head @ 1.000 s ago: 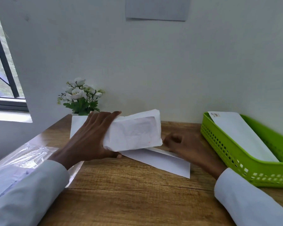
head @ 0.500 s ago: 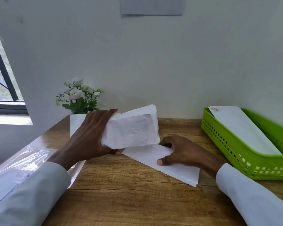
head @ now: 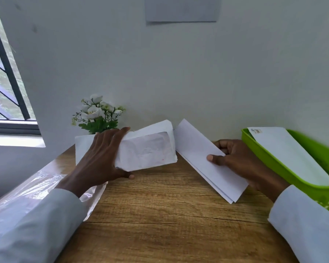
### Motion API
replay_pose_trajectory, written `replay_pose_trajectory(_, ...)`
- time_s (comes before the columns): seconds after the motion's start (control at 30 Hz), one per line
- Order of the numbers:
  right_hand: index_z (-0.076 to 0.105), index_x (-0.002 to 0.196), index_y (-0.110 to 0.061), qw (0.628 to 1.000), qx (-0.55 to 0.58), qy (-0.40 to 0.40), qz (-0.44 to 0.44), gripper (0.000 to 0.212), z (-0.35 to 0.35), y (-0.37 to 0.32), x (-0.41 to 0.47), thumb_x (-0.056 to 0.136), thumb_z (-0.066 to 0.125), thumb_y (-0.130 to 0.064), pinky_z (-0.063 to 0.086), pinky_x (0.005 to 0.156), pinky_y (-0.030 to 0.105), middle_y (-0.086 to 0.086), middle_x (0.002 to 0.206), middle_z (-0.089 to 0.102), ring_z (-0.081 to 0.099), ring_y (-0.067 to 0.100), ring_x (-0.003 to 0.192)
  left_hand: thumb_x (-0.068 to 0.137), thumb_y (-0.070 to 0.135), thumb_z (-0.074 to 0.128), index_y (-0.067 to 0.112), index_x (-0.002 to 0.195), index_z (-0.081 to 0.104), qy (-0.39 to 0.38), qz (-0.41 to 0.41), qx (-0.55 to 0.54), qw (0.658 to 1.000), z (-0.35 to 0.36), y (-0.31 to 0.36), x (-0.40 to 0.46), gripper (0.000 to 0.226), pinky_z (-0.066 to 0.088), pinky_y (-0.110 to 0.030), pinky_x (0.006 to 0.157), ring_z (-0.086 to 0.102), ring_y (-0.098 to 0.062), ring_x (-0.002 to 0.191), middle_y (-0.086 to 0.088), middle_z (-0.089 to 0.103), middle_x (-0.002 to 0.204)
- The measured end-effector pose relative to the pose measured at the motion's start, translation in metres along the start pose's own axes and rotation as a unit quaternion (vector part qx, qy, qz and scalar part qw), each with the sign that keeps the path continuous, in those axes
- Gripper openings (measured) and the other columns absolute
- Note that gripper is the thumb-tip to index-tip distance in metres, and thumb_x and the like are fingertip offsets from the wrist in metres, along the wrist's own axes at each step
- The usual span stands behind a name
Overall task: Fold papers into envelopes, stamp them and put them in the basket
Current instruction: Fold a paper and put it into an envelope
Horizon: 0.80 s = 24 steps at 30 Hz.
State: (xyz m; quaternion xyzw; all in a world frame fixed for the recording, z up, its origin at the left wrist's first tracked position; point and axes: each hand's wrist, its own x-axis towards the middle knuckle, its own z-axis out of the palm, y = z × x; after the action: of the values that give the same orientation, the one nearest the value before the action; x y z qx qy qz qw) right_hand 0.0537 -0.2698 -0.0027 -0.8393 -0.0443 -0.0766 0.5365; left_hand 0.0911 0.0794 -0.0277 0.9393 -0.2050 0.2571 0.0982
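My left hand grips a white window envelope by its left end and holds it just above the table. My right hand holds a folded white paper, thumb on top and fingers behind; the paper is raised and tilted, its far corner beside the envelope's right end. A green plastic basket stands at the right, with one stamped white envelope leaning inside it.
A small pot of white flowers stands at the back against the wall, a white sheet behind my left hand. Clear plastic wrap with more sheets lies at the left edge. The wooden table runs toward me.
My right hand took hold of the folded paper lying under the envelope, lifted it off the table and swung it to the right. The left hand kept the envelope in place.
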Motion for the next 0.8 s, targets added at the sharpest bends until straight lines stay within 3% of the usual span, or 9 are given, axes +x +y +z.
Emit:
replay_pose_trajectory(0.1, 0.073, 0.092, -0.016, 1.000, 0.003, 0.016, -0.011, 0.010, -0.004, 0.000, 0.001, 0.083, 0.076, -0.015, 0.051, 0.059, 0.024, 0.000, 0.088, 0.077, 0.071, 0.016, 0.072, 0.044, 0.082, 0.066, 0.021, 0.148, 0.020, 0.010, -0.013, 0.011, 1.000, 0.000, -0.002, -0.001, 0.129, 0.034, -0.048, 0.105, 0.028, -0.027, 0.126, -0.010, 0.032, 0.143)
replay_pose_trajectory(0.17, 0.073, 0.090, -0.017, 1.000, 0.006, 0.018, -0.016, 0.008, -0.004, 0.000, 0.001, 0.083, 0.076, -0.016, 0.051, 0.059, 0.025, -0.001, 0.086, 0.077, 0.071, 0.016, 0.072, 0.043, 0.087, 0.062, 0.021, 0.148, 0.020, 0.009, -0.019, 0.014, 1.000, 0.000, -0.003, -0.002, 0.131, 0.035, -0.048, 0.105, 0.028, -0.027, 0.125, -0.011, 0.032, 0.143)
replay_pose_trajectory(0.33, 0.073, 0.102, -0.022, 1.000, 0.003, -0.020, -0.010, 0.022, -0.001, 0.001, 0.002, 0.082, 0.076, -0.013, 0.051, 0.055, 0.018, -0.005, 0.090, 0.078, 0.072, 0.007, 0.069, 0.044, 0.089, 0.055, 0.022, 0.148, 0.017, 0.005, -0.010, 0.012, 1.000, 0.001, -0.002, -0.001, 0.129, 0.035, -0.048, 0.105, 0.028, -0.027, 0.126, -0.010, 0.031, 0.142)
replay_pose_trajectory(0.5, 0.075, 0.102, -0.022, 0.996, -0.045, -0.078, -0.005, 0.020, -0.002, 0.003, 0.000, 0.083, 0.075, -0.017, 0.056, 0.061, 0.025, -0.006, 0.087, 0.078, 0.074, 0.012, 0.073, 0.049, 0.082, 0.058, 0.018, 0.147, 0.024, 0.028, 0.026, 0.028, 0.999, -0.003, 0.003, 0.001, 0.123, 0.037, -0.051, 0.101, 0.032, -0.031, 0.122, -0.015, 0.036, 0.135)
replay_pose_trajectory(0.67, 0.076, 0.100, -0.029, 0.982, -0.141, -0.122, -0.008, 0.017, -0.003, 0.001, 0.002, 0.083, 0.075, -0.025, 0.060, 0.079, 0.040, -0.006, 0.094, 0.078, 0.074, 0.015, 0.082, 0.047, 0.060, 0.085, 0.016, 0.147, 0.024, 0.039, 0.087, 0.092, 0.991, -0.004, 0.005, 0.004, 0.125, 0.031, -0.065, 0.107, 0.030, -0.037, 0.128, -0.016, 0.036, 0.133)
replay_pose_trajectory(0.8, 0.075, 0.105, -0.026, 0.969, -0.182, -0.166, -0.033, 0.021, 0.001, -0.003, -0.003, 0.086, 0.073, -0.020, 0.057, 0.068, 0.028, -0.008, 0.094, 0.078, 0.073, 0.011, 0.081, 0.050, 0.047, 0.087, 0.020, 0.148, 0.021, 0.027, 0.135, 0.117, 0.983, -0.004, 0.016, 0.006, 0.122, 0.020, -0.063, 0.113, 0.028, -0.039, 0.133, -0.015, 0.036, 0.134)
